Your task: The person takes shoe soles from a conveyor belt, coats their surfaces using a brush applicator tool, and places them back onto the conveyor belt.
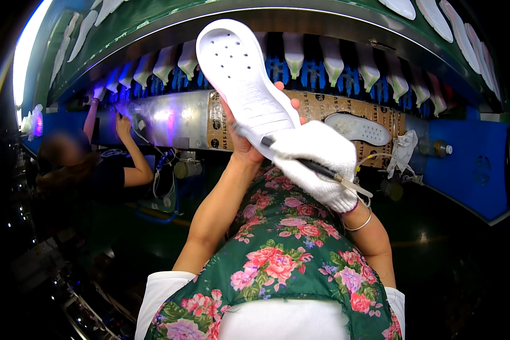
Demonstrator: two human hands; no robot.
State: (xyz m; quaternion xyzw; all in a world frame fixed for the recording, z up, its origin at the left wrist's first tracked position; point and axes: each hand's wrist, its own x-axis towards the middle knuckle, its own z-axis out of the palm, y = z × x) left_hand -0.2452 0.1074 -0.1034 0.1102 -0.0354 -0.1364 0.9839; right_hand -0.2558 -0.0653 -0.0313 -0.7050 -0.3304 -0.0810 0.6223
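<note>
A white shoe sole [241,79], dotted with small holes toward its far end, is held up in front of me. My bare left hand [245,144] grips it from below, with fingertips showing past its right edge. In a white knitted glove, my right hand [323,156] is closed around a slim black pen-like tool [317,168] with a metal rear end. The tool's tip is at the near end of the sole; whether it touches the surface I cannot tell. Another sole [360,129], greyish white, lies to the right on a cardboard sheet [309,106].
Behind the bench hangs a row of pale shoe parts [293,54] among blue holders [277,71]. A crumpled white cloth [402,150] and a bottle [436,148] are at right. At left, a co-worker's arm [136,161] reaches toward the purple-lit metal bench [170,116]. More soles [433,20] rest above.
</note>
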